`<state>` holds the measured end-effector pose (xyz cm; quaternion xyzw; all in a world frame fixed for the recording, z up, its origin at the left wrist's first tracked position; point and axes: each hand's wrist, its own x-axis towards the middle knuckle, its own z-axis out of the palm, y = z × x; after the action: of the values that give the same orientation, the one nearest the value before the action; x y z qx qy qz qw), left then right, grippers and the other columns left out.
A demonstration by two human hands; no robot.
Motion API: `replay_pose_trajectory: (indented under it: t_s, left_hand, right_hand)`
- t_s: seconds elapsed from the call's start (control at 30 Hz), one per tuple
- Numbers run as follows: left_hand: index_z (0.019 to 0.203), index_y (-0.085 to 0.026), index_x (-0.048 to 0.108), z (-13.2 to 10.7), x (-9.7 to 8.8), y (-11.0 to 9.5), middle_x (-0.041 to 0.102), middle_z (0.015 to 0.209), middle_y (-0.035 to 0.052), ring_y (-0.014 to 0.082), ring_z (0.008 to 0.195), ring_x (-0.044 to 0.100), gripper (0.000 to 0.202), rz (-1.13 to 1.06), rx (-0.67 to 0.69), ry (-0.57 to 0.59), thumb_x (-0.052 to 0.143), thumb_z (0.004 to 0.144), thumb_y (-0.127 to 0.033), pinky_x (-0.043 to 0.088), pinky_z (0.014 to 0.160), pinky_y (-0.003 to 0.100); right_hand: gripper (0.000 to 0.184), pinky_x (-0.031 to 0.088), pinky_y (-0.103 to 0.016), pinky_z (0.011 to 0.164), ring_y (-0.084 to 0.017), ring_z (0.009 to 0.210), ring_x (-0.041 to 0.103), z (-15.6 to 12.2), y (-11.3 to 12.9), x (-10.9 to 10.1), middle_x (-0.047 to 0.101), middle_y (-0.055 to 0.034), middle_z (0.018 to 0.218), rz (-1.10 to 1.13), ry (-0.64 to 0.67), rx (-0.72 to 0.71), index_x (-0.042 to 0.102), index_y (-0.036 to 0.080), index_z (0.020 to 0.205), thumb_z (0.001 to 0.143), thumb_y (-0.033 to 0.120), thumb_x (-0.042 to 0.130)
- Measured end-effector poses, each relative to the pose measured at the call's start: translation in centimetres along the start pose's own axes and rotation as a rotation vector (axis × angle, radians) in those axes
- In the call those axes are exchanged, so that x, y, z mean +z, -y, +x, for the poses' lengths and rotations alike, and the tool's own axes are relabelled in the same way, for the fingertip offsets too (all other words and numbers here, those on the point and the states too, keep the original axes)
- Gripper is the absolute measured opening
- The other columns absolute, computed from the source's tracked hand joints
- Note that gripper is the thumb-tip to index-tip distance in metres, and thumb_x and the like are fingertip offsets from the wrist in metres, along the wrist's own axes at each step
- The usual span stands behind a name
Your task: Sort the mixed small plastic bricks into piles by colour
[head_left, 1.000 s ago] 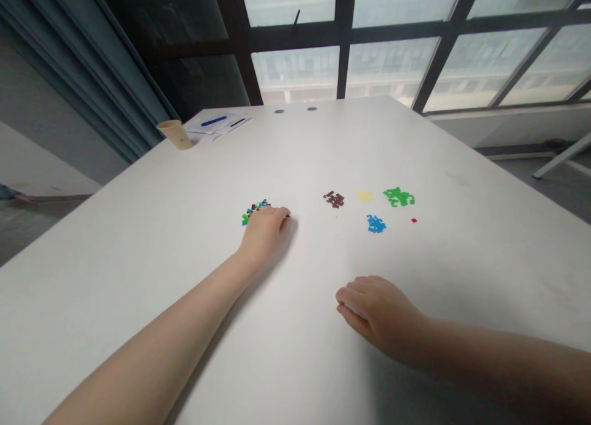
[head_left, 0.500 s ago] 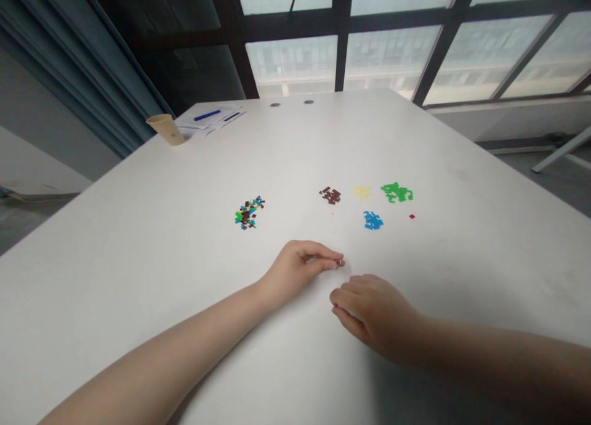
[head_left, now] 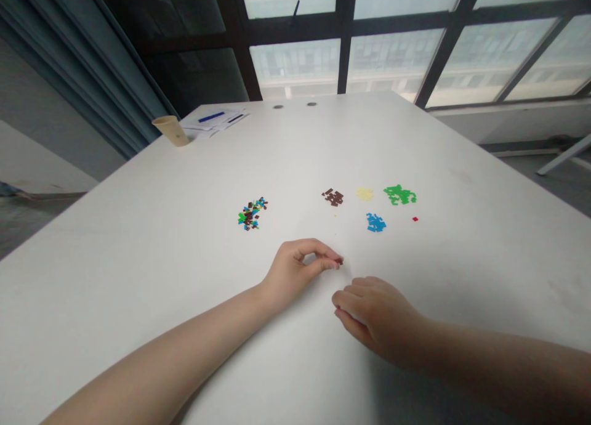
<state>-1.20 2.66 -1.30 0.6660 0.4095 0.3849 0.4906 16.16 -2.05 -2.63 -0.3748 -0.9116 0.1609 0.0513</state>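
My left hand [head_left: 298, 268] pinches a small dark brown piece [head_left: 340, 262] between thumb and fingertips, just above the white table [head_left: 138, 277]. Close by on the right, my right hand [head_left: 381, 314] is closed, thumb against the curled fingers; whatever it may hold is hidden. Beyond the hands lie small flat pieces grouped by colour: a brown pile [head_left: 333, 197], a pale yellow pile [head_left: 364, 194], a green pile [head_left: 400, 194], a blue pile [head_left: 375, 222] and a single red piece [head_left: 415, 218]. A mixed-colour pile [head_left: 252, 214] sits farther left.
A tan paper cup [head_left: 170, 131] stands tilted-looking near the far left edge. Beside it are papers [head_left: 194, 124] with a blue pen [head_left: 211, 117] on top. Two round grey discs [head_left: 311, 104] sit at the far edge, before the window.
The piece in my left fingertips has turned slightly and shows darker. Both hands otherwise keep almost the same pose, and the whole view has shifted a little.
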Motion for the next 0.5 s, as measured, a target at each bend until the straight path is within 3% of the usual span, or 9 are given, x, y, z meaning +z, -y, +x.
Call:
replay_pose_trajectory:
  t_s: [0.13,0.3,0.5]
  left_hand:
    - [0.071,-0.017,0.066,-0.03,-0.13,-0.06,0.068,0.077,0.0041,0.015,0.073,0.062,0.006,0.041,0.111,-0.006,0.063,0.073,-0.023,0.048,0.071,0.027]
    - [0.072,-0.017,0.065,-0.02,-0.22,0.09,0.068,0.076,0.0037,0.0142,0.072,0.061,0.006,0.067,0.154,-0.006,0.062,0.074,-0.022,0.047,0.07,0.026]
    - [0.074,-0.018,0.065,-0.02,-0.41,0.03,0.067,0.075,0.0041,0.014,0.073,0.06,0.008,0.144,0.191,0.059,0.059,0.076,-0.023,0.047,0.071,0.026]
  right_hand:
    - [0.014,0.028,-0.028,0.06,-0.014,0.065,0.047,-0.04,-0.02,0.07,0.057,-0.0004,0.069,0.002,-0.011,0.0,0.051,0.02,0.075,0.083,0.021,0.041]
    - [0.017,0.029,-0.026,0.059,-0.012,0.061,0.046,-0.22,-0.08,0.25,0.055,0.0,0.065,0.031,-0.084,0.027,0.052,0.019,0.07,0.083,0.022,0.041]
    - [0.017,0.032,-0.025,0.059,-0.012,0.059,0.048,0.0,-0.8,-0.56,0.056,-0.0007,0.064,0.098,-0.423,0.086,0.056,0.018,0.076,0.084,0.026,0.044]
